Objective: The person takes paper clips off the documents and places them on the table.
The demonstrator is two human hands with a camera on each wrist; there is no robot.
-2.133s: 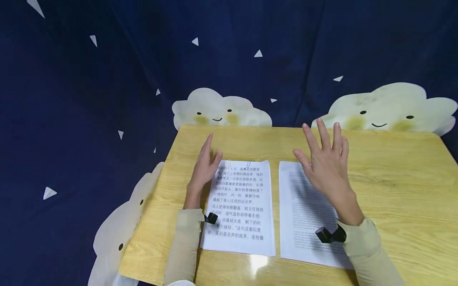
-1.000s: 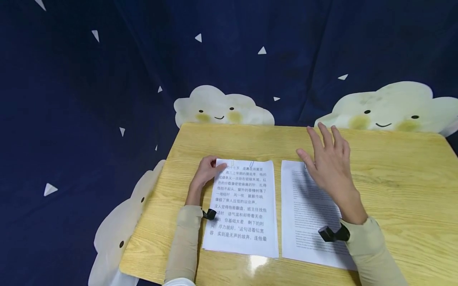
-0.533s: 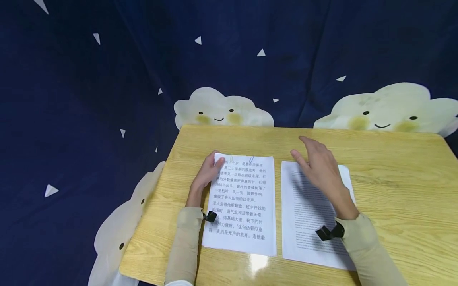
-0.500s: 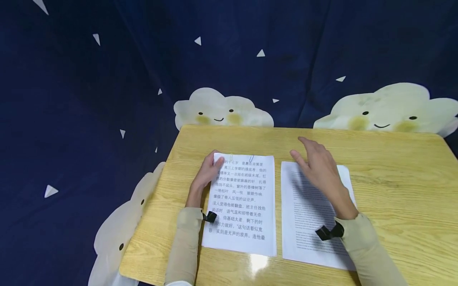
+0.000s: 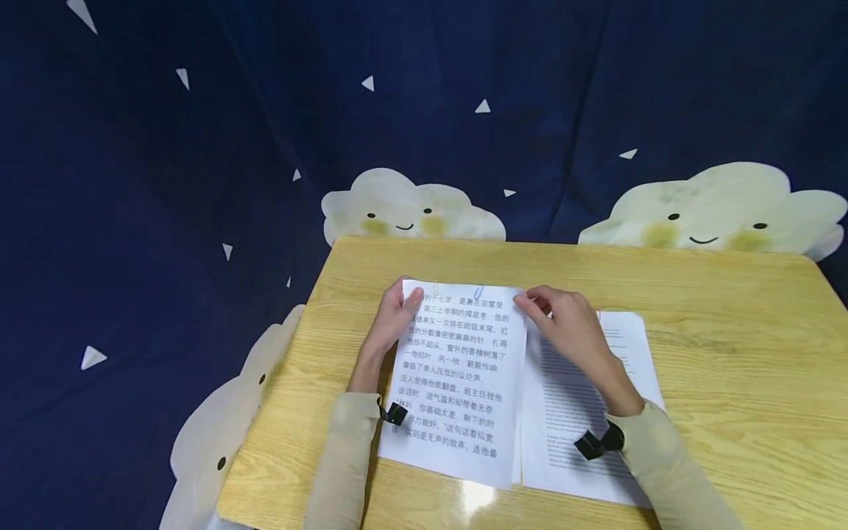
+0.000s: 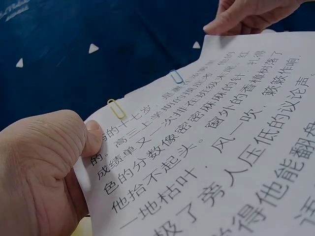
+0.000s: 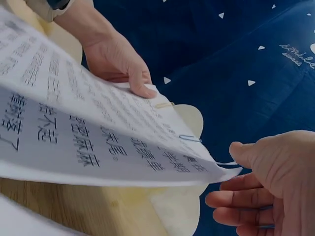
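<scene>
Sheets (image 5: 457, 397) are smooth matt paper, clips (image 6: 117, 109) look smooth. Desk (image 5: 748, 331) is wood-grain, glossy enough to glare. Curtain (image 5: 424, 44) and sleeves (image 5: 344, 456): matt cloth.

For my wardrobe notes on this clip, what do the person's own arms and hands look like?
The left hand and right hand have no gloves. The left arm wears a plain beige fabric sleeve and a small black boxy wrist device; the right arm has a matching beige sleeve and similar black device. No cables show.
</scene>
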